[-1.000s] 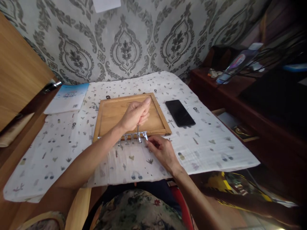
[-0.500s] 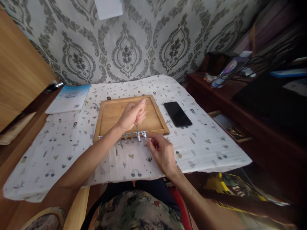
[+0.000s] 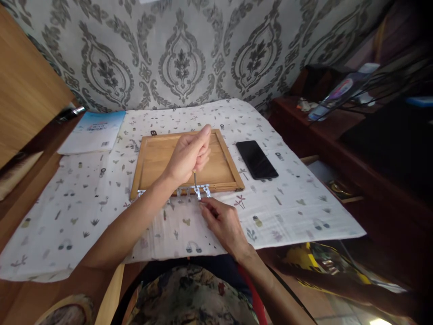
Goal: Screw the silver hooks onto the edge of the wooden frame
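A wooden framed board (image 3: 162,158) lies flat on the cloth-covered table. Along its near edge runs a silvery metal hook rail (image 3: 207,191) with several hooks that hang past the board's edge. My left hand (image 3: 189,155) is closed around a screwdriver (image 3: 195,178); its handle is hidden in my fist and its thin shaft points down to the rail. My right hand (image 3: 223,221) is closed in a pinch at the lower end of a hook beside the screwdriver's tip. My left forearm covers part of the rail's left side.
A black phone (image 3: 257,159) lies right of the board. A booklet (image 3: 93,132) rests at the table's back left. On the dark red cabinet at right stand a clear bottle (image 3: 341,92) and cables. A patterned cloth (image 3: 297,212) covers the table.
My right hand's fingertips have shifted left along the rail, from the end hook to the hook beside it. My left hand stays over the rail with the screwdriver. The view has tilted down slightly.
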Action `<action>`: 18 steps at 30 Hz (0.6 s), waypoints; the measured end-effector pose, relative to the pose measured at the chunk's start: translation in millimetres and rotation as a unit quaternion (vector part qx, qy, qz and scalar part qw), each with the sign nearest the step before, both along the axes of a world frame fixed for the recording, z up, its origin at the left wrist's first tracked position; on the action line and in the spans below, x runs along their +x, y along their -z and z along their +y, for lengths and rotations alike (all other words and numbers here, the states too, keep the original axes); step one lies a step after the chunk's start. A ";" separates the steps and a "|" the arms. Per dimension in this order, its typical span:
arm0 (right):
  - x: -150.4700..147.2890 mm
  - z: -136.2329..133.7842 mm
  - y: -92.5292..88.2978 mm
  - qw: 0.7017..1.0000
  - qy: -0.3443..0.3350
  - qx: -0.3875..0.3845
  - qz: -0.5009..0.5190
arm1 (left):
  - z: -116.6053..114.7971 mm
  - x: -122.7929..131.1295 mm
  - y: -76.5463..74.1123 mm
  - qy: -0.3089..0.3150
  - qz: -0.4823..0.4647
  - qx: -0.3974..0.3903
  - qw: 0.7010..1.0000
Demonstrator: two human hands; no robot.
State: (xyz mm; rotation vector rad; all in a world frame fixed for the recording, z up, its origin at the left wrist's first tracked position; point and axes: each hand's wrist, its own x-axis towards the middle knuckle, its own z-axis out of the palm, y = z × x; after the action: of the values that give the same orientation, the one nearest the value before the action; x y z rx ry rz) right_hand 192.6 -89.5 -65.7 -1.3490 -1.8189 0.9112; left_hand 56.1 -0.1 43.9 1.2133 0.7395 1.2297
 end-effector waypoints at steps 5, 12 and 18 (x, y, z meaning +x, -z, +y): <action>0.0 -0.4 -0.3 0.999 -0.010 -0.033 0.024 | -3.7 -1.5 4.5 0.015 -0.009 0.000 1.000; 0.8 -0.7 -1.4 0.999 -0.012 -0.036 0.027 | -2.2 -0.6 11.7 0.007 -0.016 -0.009 1.000; 0.9 -1.0 -1.0 0.998 -0.010 -0.048 0.032 | -3.6 0.1 15.8 0.019 -0.017 0.001 1.000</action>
State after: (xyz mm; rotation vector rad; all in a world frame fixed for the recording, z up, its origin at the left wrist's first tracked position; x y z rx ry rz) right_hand 193.5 -90.4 -64.7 -1.3475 -1.7631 1.0520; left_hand 56.2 -3.7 28.1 1.1995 0.6870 1.2173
